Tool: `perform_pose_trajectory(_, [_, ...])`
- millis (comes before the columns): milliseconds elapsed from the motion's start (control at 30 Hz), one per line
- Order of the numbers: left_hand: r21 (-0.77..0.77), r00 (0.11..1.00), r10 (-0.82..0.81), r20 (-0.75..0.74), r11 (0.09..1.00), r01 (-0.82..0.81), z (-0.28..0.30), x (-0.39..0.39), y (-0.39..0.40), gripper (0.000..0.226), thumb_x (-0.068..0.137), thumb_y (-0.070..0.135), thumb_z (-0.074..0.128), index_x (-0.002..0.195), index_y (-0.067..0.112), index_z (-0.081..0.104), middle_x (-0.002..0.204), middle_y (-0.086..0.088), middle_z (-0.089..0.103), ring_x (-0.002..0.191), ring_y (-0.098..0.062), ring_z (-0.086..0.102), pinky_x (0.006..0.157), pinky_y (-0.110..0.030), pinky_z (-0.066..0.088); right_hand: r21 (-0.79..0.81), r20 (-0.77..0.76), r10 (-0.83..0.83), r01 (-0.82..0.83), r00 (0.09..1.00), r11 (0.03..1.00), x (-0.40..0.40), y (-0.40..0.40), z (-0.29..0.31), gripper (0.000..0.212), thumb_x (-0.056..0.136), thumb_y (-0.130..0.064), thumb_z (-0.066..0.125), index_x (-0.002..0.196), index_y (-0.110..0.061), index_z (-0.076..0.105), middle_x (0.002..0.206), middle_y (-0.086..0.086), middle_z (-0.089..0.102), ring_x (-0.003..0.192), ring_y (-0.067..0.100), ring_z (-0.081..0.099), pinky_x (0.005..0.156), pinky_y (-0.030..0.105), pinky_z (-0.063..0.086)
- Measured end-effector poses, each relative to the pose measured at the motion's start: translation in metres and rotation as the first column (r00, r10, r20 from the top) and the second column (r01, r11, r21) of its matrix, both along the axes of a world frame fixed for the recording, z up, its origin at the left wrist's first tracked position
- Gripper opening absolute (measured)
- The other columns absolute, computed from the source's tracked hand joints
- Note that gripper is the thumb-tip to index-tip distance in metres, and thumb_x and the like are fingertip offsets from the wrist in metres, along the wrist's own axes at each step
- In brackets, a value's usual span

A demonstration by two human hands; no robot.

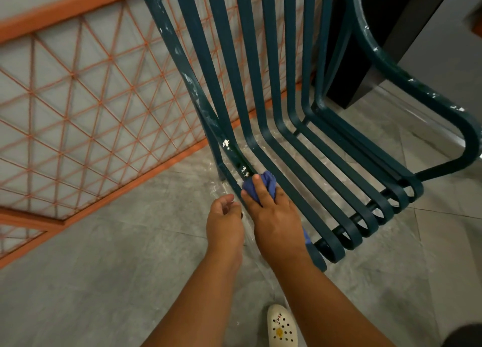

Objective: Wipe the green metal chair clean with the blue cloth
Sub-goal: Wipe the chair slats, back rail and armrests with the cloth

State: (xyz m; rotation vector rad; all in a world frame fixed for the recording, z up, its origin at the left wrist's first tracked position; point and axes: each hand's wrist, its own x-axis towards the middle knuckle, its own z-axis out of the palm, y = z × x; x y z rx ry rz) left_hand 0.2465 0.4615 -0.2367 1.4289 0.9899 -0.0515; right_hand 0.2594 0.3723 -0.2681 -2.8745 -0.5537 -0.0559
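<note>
The green metal chair (273, 91) fills the upper middle and right, made of long slats that curve from back into seat. White paint-like specks dot its left frame rail and right armrest. My right hand (276, 216) presses the bunched blue cloth (263, 183) onto the leftmost seat slat, just below a cluster of white specks. A bit of cloth also shows under my wrist. My left hand (225, 221) hovers just left of the chair's side rail, fingers loosely curled with nothing in them, not touching the chair.
An orange-framed lattice panel (78, 106) leans along the wall at left. A dark cabinet (378, 41) stands behind the chair at right. Grey floor tiles (117, 255) carry a thin clear plastic sheet under the chair. My white clog (281, 325) is at the bottom.
</note>
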Motion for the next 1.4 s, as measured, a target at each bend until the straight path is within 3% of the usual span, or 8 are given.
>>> perform_pose_trajectory(267, [-0.029, 0.994, -0.109, 0.018, 0.994, 0.11, 0.006, 0.003, 0.001, 0.021, 0.097, 0.018, 0.049, 0.108, 0.032, 0.061, 0.12, 0.006, 0.061, 0.111, -0.016, 0.057, 0.099, -0.038, 0.047, 0.228, -0.262, -0.265, 0.326, 0.928, 0.918, 0.022, -0.001, 0.019, 0.032, 0.098, -0.038, 0.043, 0.11, -0.014, 0.06, 0.08, 0.002, 0.063, 0.064, 0.017, 0.06, 0.052, 0.025, 0.049])
perform_pose_trajectory(433, [-0.048, 0.974, -0.217, 0.072, 0.974, 0.22, 0.008, 0.005, -0.004, 0.026, 0.097, 0.015, 0.05, 0.116, 0.025, 0.064, 0.114, 0.01, 0.06, 0.099, -0.003, 0.055, 0.078, -0.012, 0.043, 0.248, -0.945, -0.039, 0.791, 0.323, 0.559, 0.055, -0.029, 0.03, 0.034, 0.098, -0.033, 0.043, 0.079, -0.01, 0.059, 0.082, 0.017, 0.057, 0.074, 0.028, 0.053, 0.069, 0.033, 0.047])
perform_pose_trajectory(600, [0.039, 0.964, -0.254, 0.075, 0.967, 0.252, 0.003, 0.005, -0.003, 0.021, 0.093, 0.022, 0.056, 0.097, 0.041, 0.064, 0.122, 0.008, 0.055, 0.108, -0.011, 0.06, 0.078, -0.016, 0.052, 0.171, -0.95, 0.311, 0.899, 0.041, 0.403, 0.07, -0.031, 0.022, 0.047, 0.096, -0.035, 0.044, 0.074, -0.003, 0.07, 0.073, 0.016, 0.066, 0.067, 0.024, 0.061, 0.066, 0.035, 0.049])
perform_pose_trajectory(700, [0.077, 0.978, -0.202, 0.052, 0.977, 0.198, 0.005, 0.004, -0.001, 0.019, 0.092, 0.022, 0.059, 0.105, 0.035, 0.057, 0.118, 0.01, 0.043, 0.095, -0.005, 0.055, 0.061, -0.009, 0.043, 0.201, -0.935, 0.345, 0.925, 0.083, 0.322, 0.085, -0.019, 0.017, 0.048, 0.096, -0.037, 0.044, 0.072, -0.004, 0.069, 0.066, 0.014, 0.066, 0.066, 0.023, 0.06, 0.065, 0.036, 0.049])
perform_pose_trajectory(900, [0.042, 0.988, -0.156, -0.006, 0.987, 0.156, 0.006, 0.003, 0.006, 0.022, 0.095, 0.02, 0.054, 0.11, 0.035, 0.051, 0.134, 0.002, 0.042, 0.108, -0.011, 0.047, 0.061, -0.012, 0.037, 0.191, -0.981, 0.065, 0.835, 0.184, 0.515, 0.087, -0.014, 0.014, 0.034, 0.095, -0.033, 0.047, 0.083, -0.005, 0.061, 0.08, 0.018, 0.061, 0.072, 0.027, 0.06, 0.067, 0.03, 0.052])
perform_pose_trajectory(1033, [-0.032, 0.987, -0.162, -0.016, 0.986, 0.162, 0.004, 0.002, 0.005, 0.028, 0.097, 0.018, 0.048, 0.123, 0.028, 0.052, 0.132, 0.005, 0.052, 0.114, -0.012, 0.051, 0.084, -0.024, 0.041, 0.478, -0.817, -0.046, 0.719, 0.575, 0.504, 0.072, -0.008, 0.019, 0.04, 0.101, -0.039, 0.033, 0.09, -0.016, 0.064, 0.068, 0.006, 0.058, 0.073, 0.021, 0.06, 0.077, 0.03, 0.049])
perform_pose_trajectory(1233, [-0.091, 0.996, -0.078, -0.047, 0.993, 0.073, 0.0, 0.008, 0.003, 0.031, 0.099, 0.014, 0.042, 0.125, 0.029, 0.052, 0.13, 0.002, 0.056, 0.121, -0.019, 0.052, 0.101, -0.038, 0.044, 0.785, -0.371, -0.024, 0.327, 0.928, 0.526, 0.055, 0.013, 0.036, 0.042, 0.102, -0.036, 0.03, 0.143, -0.032, 0.036, 0.139, -0.016, 0.041, 0.127, 0.001, 0.038, 0.104, 0.019, 0.034])
perform_pose_trajectory(1400, [-0.08, 0.999, -0.047, -0.025, 0.996, 0.045, -0.003, 0.013, 0.012, 0.035, 0.098, 0.015, 0.039, 0.128, 0.024, 0.053, 0.122, 0.0, 0.062, 0.113, -0.019, 0.058, 0.101, -0.044, 0.047, 0.072, -0.16, 0.09, -0.079, 0.983, 0.994, 0.063, 0.042, 0.013, 0.062, 0.101, -0.036, 0.037, 0.151, -0.029, 0.001, 0.16, 0.004, -0.011, 0.146, 0.034, 0.007, 0.116, 0.047, 0.024])
